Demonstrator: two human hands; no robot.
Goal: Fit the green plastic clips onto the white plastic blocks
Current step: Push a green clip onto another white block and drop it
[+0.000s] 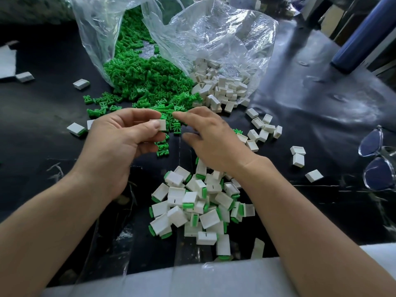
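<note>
The left hand (128,138) is pinching one small white rectangular plastic block (161,124) between thumb and curled fingers. It is raised above the middle of the table (321,103), which is covered in black sheeting. The block is being held with one end projecting past the fingertips toward the right, probably to present its open side for a clip. The opening itself is not discernible from this view.

The right hand (212,140) is holding nothing visible. Its fingers are extended and relaxed, reaching leftward over the heap of loose green plastic clips (145,82), with the index fingertip just beside the held block. The two hands are lying close together but are not touching.

The clips are spilling from a clear plastic bag (96,39) lying open toward the far left of the table, within easy reach. A second clear plastic bag (225,35) just beside it is spilling unfitted white plastic blocks (222,86).

Assembled white blocks with green ends (192,206) are lying in a heap near the near edge. This is keeping finished parts apart from the supplies. A pair of clear-framed glasses (377,159) is resting at the right edge.
</note>
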